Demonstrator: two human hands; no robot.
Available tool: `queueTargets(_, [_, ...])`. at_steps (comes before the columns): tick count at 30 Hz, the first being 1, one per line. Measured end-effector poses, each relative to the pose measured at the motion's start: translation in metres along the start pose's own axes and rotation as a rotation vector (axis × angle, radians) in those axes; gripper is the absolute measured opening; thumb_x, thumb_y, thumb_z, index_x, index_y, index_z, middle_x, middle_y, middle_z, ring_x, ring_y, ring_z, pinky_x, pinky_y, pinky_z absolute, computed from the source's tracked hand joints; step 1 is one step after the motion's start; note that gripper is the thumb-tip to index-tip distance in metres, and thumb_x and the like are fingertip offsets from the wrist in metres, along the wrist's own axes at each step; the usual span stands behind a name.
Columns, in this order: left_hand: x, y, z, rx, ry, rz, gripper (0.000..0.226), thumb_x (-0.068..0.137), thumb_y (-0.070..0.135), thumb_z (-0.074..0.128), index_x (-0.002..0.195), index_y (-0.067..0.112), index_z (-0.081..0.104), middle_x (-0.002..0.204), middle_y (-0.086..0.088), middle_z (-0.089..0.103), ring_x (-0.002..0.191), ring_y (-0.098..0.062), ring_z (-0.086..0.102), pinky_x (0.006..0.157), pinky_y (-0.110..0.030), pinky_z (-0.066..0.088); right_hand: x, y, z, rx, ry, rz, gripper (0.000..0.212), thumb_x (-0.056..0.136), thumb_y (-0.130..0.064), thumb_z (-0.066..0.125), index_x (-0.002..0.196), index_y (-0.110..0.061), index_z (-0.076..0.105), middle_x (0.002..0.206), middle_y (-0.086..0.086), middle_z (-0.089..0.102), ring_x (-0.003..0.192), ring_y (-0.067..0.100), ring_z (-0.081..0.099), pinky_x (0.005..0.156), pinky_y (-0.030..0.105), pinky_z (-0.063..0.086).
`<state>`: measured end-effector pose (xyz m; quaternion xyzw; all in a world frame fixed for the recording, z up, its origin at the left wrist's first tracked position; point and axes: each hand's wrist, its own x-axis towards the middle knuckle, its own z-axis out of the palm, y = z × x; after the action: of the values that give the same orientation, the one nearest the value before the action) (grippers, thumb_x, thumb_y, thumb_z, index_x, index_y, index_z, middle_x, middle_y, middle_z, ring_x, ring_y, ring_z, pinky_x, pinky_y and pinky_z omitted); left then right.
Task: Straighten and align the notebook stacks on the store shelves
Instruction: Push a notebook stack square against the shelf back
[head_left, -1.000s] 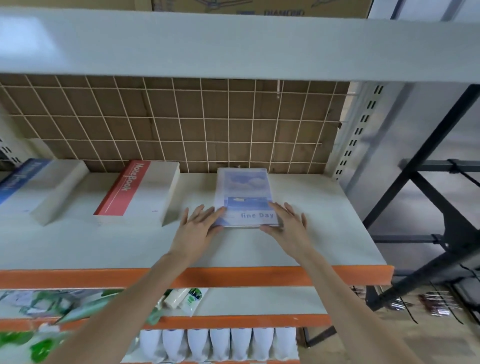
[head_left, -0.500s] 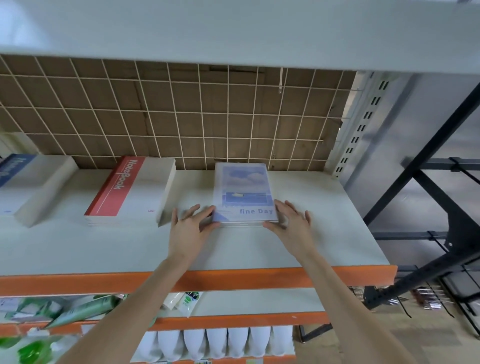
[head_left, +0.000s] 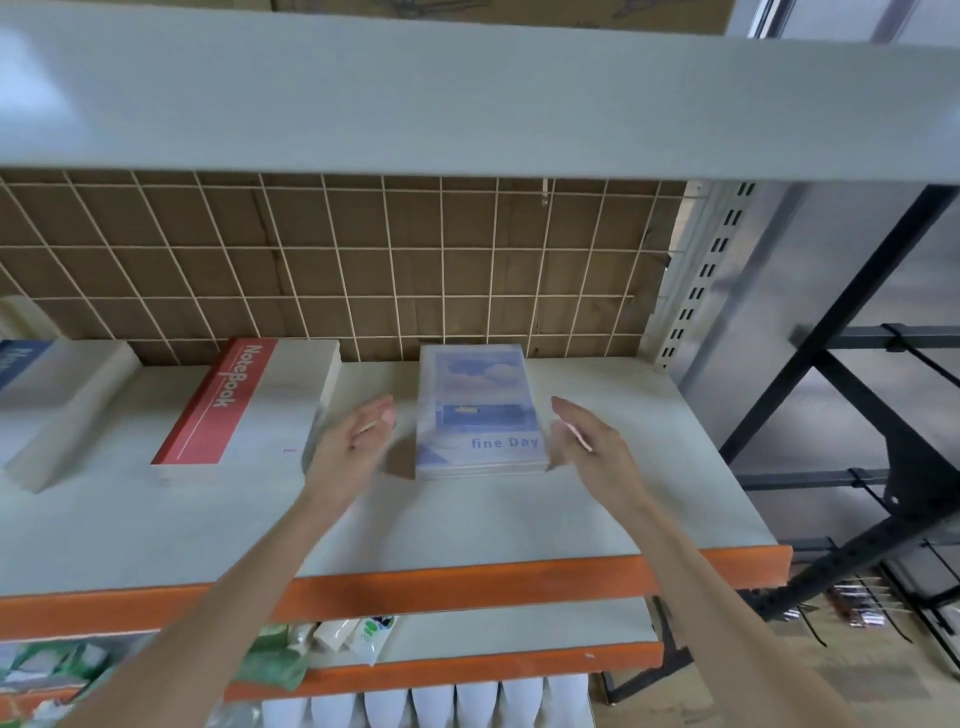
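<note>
Notebooks marked "fine Day" (head_left: 478, 410) lie stacked flat on the shelf (head_left: 467, 519), long axis running front to back, title end toward the shelf's front edge. Left hand (head_left: 353, 441) and right hand (head_left: 587, 441) flank the stack, fingers (head_left: 563, 410) straight and relaxed, gripping nothing; whether they touch it is unclear.

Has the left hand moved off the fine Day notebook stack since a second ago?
Yes. The left hand has come off the fine Day stack, drawn left toward the red NoteBook stack, fingers open, a gap showing.
</note>
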<state>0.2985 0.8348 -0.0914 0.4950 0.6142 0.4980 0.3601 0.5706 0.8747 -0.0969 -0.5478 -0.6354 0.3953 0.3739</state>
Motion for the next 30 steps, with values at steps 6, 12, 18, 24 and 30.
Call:
queueTargets(6, [0.062,0.013,-0.011,-0.362,-0.182,-0.299,0.059,0.1,0.046,0.024,0.139,0.004,0.04,0.143,-0.008,0.045,0.127,-0.019,0.046,0.105,-0.028,0.033,0.056,-0.019,-0.014,0.434,-0.087,0.21,0.046,0.103,-0.035,0.028,0.126,-0.004,0.052,0.131,0.015,0.056,0.115,0.023,0.055,0.097,0.034,0.039])
queueTargets(12, [0.101,0.005,0.008,-0.401,-0.173,-0.402,0.062,0.101,0.046,0.015,0.141,0.003,0.037,0.148,-0.011,0.038,0.137,-0.022,0.035,0.108,-0.029,0.026,0.103,-0.009,-0.01,0.534,-0.176,0.339,0.064,0.1,-0.049,0.021,0.133,-0.002,0.047,0.137,0.014,0.051,0.119,0.023,0.051,0.104,0.036,0.036])
queueTargets(18, [0.121,-0.005,0.021,-0.432,-0.164,-0.413,0.061,0.102,0.043,0.011,0.141,0.004,0.037,0.149,-0.007,0.036,0.139,-0.018,0.031,0.106,-0.025,0.023,0.133,0.003,-0.003,0.674,-0.131,0.42,0.069,0.101,-0.049,0.019,0.135,0.005,0.044,0.14,0.021,0.047,0.128,0.031,0.046,0.097,0.034,0.04])
queueTargets(24, [0.127,-0.011,0.028,-0.371,-0.172,-0.411,0.061,0.101,0.045,0.012,0.14,0.007,0.04,0.151,-0.006,0.033,0.14,-0.019,0.027,0.111,-0.028,0.019,0.144,0.008,0.007,0.644,-0.156,0.407,0.067,0.101,-0.049,0.023,0.13,0.006,0.05,0.135,0.019,0.052,0.124,0.028,0.051,0.098,0.031,0.042])
queueTargets(30, [0.129,-0.012,0.03,-0.351,-0.172,-0.403,0.062,0.101,0.046,0.012,0.14,0.007,0.04,0.151,-0.007,0.033,0.14,-0.02,0.028,0.111,-0.028,0.02,0.145,0.011,0.01,0.59,-0.171,0.378,0.065,0.102,-0.046,0.022,0.129,0.006,0.051,0.133,0.017,0.055,0.106,0.019,0.056,0.092,0.025,0.043])
